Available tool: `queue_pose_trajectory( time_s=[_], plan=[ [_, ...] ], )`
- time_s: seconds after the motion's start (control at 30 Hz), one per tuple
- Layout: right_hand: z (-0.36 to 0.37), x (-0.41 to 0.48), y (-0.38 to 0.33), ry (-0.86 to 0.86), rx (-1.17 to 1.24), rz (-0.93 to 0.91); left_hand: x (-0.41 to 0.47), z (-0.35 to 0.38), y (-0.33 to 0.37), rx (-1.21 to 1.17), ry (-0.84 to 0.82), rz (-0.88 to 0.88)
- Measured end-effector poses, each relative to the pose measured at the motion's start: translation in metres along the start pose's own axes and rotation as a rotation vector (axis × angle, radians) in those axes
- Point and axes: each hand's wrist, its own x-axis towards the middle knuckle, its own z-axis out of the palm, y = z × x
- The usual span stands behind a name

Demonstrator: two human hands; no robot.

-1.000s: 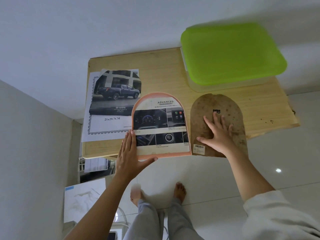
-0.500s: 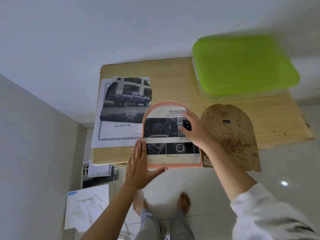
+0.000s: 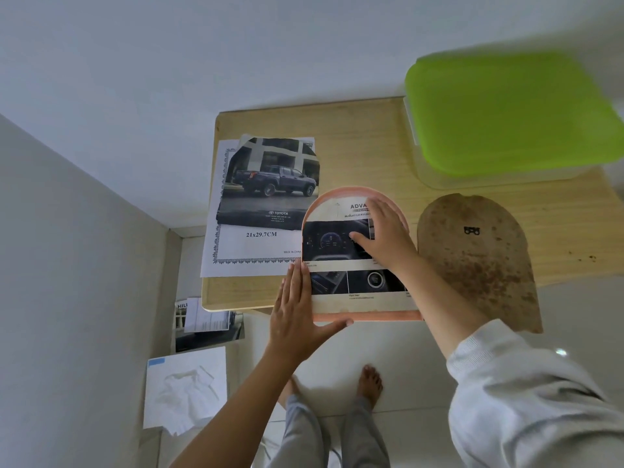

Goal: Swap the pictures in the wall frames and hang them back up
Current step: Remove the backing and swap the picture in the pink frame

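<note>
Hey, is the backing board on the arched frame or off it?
Off. The brown backing board lies on the table beside the arched frame, picture exposed.

Not much to read here tbh. The truck photo (image 3: 270, 184) has TOYOTA in white under the pickup; the smaller lines below it are too blurry. The white bordered sheet (image 3: 256, 246) beneath says 21x29.7CM, plus MADE IN CHINA in its lower right corner. The brochure page (image 3: 332, 243) in the arched frame (image 3: 364, 317) starts with ADVA, the rest covered by the right hand (image 3: 385, 231). A paper (image 3: 182, 310) lower left shows HIL.
</note>
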Motion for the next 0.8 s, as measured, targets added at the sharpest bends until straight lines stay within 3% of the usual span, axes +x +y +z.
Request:
queue_pose_trajectory(
  time_s=[0.27,0.57,0.8],
  plan=[
    [-0.009,-0.007,0.000,0.086,0.226,-0.007,-0.001,0.001,0.002,-0.017,0.004,-0.030],
    [-0.019,-0.043,0.006,0.115,0.493,0.221,-0.001,-0.001,0.002,-0.022,-0.002,-0.021],
    [-0.029,-0.064,0.002,0.135,0.716,0.294,0.000,-0.001,0.000,0.005,-0.025,-0.017]
  ],
)
